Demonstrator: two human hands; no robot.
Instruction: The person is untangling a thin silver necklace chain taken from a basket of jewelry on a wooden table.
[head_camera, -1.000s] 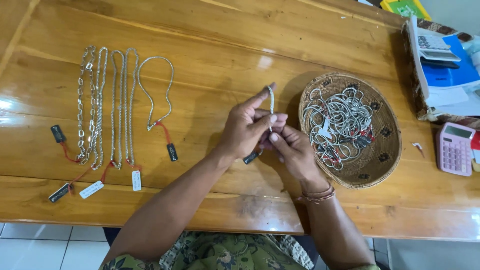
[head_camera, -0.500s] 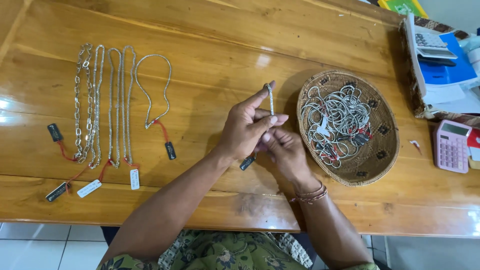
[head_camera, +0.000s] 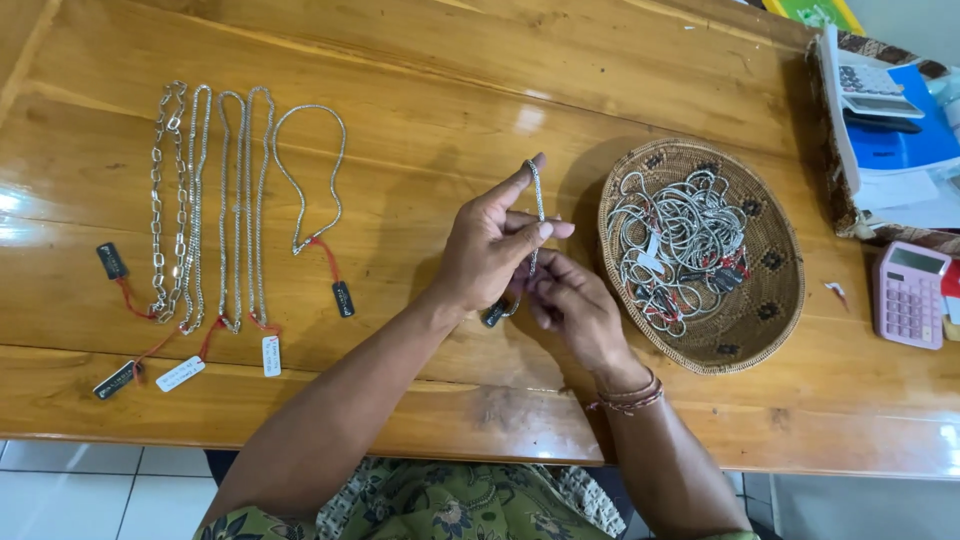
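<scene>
Silver chain (head_camera: 537, 205) runs between both hands above the wooden table (head_camera: 480, 80). The left hand (head_camera: 490, 245) pinches it between the thumb and the fingers, and its upper end stands up past the raised index finger. The right hand (head_camera: 570, 305) is curled around the lower part, just under the left one. The lower part of the chain is hidden between the fingers, so its full length cannot be seen. A small dark tag (head_camera: 494, 315) hangs out below the hands; I cannot tell how it is tied.

On the right, just beside the hands, stands a round woven basket (head_camera: 775, 300) with a dark pattern. It holds a tangled heap of silver chains (head_camera: 680, 245) with red threads and dark tags; the heap is too tangled to count.

On the left, well apart from the hands, five silver chains (head_camera: 240, 200) lie folded in a row. The first one has big links, the others are fine. Each has a red thread with a tag, three dark and two white.

At the right edge a pink calculator (head_camera: 910, 295) is partly cut off, and above it a stack of papers (head_camera: 890, 130) is cut off too.
</scene>
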